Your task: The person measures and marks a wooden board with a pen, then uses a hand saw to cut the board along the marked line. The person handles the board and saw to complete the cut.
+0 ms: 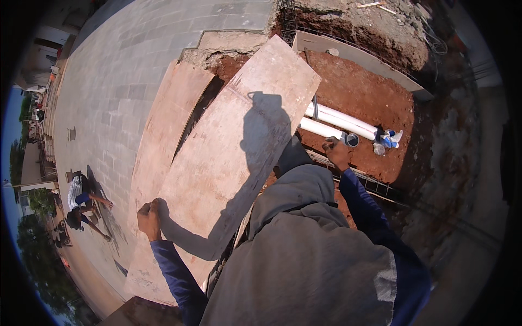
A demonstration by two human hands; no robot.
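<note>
My left hand (149, 218) is closed in a fist over the left side of a large pale plywood sheet (212, 168). Whether it grips the sheet or something small I cannot tell. On the other side, my right hand (337, 154) has curled, dark-smeared fingers right by the open grey end (352, 140) of a white plastic pipe (322, 128). What those fingers hold, if anything, is hidden. A longer white pipe (348, 120) runs alongside, its far end wrapped in blue and clear plastic (388, 139).
A second plywood sheet (173, 108) lies left of the first, on grey paving (117, 92). Red soil (370, 89) fills a pit edged by a board (359, 57) and steel rebar (380, 187). Another person (81, 198) bends over the paving at far left.
</note>
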